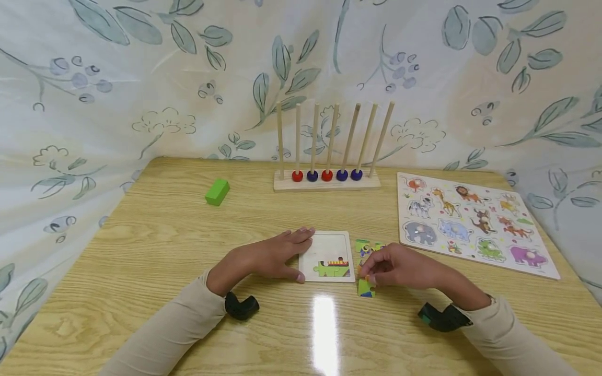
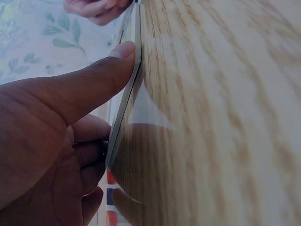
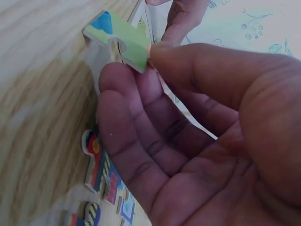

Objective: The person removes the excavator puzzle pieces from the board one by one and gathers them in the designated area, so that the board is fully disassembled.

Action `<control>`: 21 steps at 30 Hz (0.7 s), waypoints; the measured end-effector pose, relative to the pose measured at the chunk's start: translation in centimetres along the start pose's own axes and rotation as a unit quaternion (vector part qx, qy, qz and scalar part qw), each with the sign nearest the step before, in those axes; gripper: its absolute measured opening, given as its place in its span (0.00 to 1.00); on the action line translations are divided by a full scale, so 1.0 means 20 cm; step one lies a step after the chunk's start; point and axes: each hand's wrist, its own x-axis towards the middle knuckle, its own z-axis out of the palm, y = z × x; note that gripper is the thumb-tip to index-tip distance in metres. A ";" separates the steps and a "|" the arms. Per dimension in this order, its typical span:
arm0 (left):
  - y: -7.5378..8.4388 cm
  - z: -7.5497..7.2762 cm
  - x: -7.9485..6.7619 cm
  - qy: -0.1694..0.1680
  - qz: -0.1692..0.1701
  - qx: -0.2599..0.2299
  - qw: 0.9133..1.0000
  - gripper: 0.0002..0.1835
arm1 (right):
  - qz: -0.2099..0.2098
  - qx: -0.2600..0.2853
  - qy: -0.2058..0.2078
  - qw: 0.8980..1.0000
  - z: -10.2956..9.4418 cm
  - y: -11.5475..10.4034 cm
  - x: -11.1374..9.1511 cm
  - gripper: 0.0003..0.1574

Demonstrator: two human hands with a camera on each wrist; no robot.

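Observation:
A small square wooden puzzle board (image 1: 324, 245) lies on the table, with joined green, red and yellow pieces (image 1: 333, 268) in its near right part. My left hand (image 1: 275, 256) rests over the board's left side, fingers by the far left corner and thumb (image 2: 101, 84) at the near left corner. To the right of the board, my right hand (image 1: 400, 267) pinches a green puzzle piece with a blue patch (image 3: 129, 44) between thumb and fingertip. The piece is tilted in the right wrist view. More loose puzzle pieces (image 1: 363, 246) lie beside the board, partly hidden by that hand.
Behind the board stands a wooden peg rack (image 1: 326, 183) with upright rods and red and blue beads. A green block (image 1: 217, 192) sits at the back left. An animal peg puzzle (image 1: 475, 222) lies at the right. Floral cloth (image 1: 235, 78) hangs behind the table.

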 end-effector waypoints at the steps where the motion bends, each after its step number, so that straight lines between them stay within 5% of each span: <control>1: 0.00 0.00 0.00 0.000 0.000 0.000 1.000 0.47 | 0.000 -0.003 0.000 1.000 0.00 0.00 0.00 0.07; 21: 0.01 -0.01 0.00 -0.002 0.004 0.006 1.000 0.47 | 0.013 -0.072 0.011 0.997 -0.02 -0.04 0.03 0.08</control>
